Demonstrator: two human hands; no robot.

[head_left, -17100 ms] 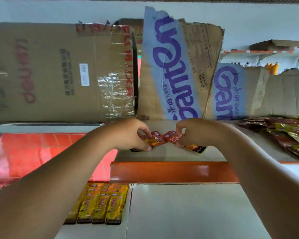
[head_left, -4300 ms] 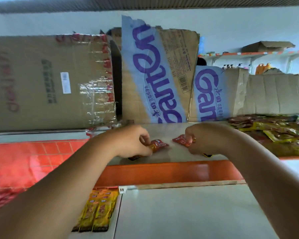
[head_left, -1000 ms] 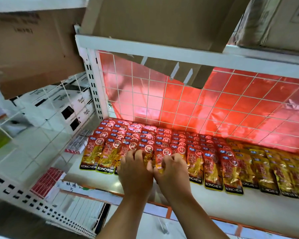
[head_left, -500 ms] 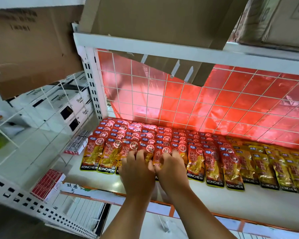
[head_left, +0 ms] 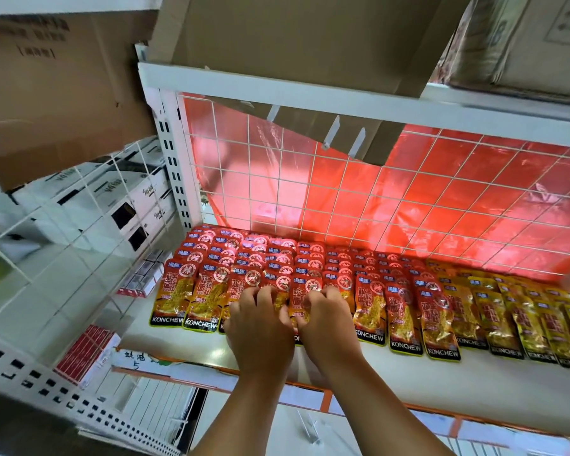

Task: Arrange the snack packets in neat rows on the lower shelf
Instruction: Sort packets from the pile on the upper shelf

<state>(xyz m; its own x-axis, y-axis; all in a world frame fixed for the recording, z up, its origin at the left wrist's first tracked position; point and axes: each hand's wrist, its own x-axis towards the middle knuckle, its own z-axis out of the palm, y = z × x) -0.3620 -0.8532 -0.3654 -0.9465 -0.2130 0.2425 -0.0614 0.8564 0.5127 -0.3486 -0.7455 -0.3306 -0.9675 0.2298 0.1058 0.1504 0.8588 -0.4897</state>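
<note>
The left hand [head_left: 259,324] and right hand [head_left: 328,324] sit side by side atop the front-row KONCHEW packets [head_left: 371,311], which lie lengthwise front-to-back. Their fingers are bent, and any grip is unclear.

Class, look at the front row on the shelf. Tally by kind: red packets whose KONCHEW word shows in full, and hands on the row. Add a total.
Red packets, KONCHEW in full: 5
Hands, the left hand and the right hand: 2
Total: 7
</note>
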